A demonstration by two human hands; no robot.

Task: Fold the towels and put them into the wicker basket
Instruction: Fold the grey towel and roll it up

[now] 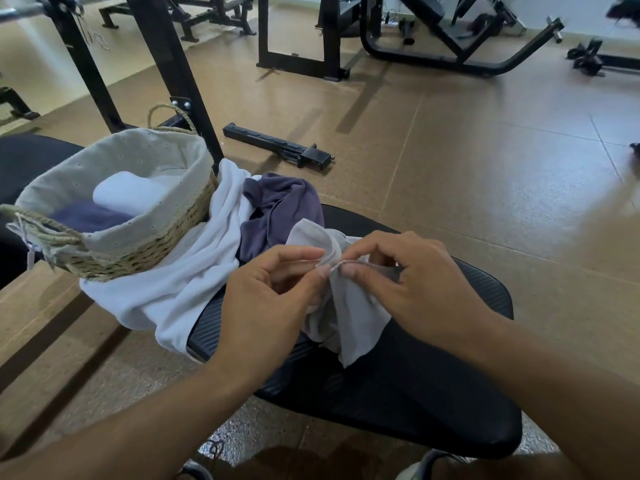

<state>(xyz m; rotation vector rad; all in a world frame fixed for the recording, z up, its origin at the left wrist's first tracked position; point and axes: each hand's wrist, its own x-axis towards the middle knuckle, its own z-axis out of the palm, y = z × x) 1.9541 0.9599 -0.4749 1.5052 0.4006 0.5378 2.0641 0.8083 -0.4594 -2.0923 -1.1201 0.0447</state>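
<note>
Grip: left hand [273, 292] and right hand [408, 282] both pinch the grey towel [349, 317] hem.
Handling: light, limp cloth; likely best held at corners.

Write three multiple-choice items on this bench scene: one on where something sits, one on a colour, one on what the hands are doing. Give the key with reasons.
1. Where does the wicker basket stand?
A. on the floor
B. on the black bench, left of the loose towels
C. on the person's lap

2. What colour is the loose towel between the white towel and the one being held?
A. purple
B. green
C. yellow

3. What are the left hand and right hand doing?
A. resting flat on the bench
B. lifting the basket
C. pinching the edge of the grey towel

Key: 1 B, the basket's base rests on the bench pad; 2 A, it is dull purple; 3 C, both thumbs and forefingers pinch its hem.
</note>
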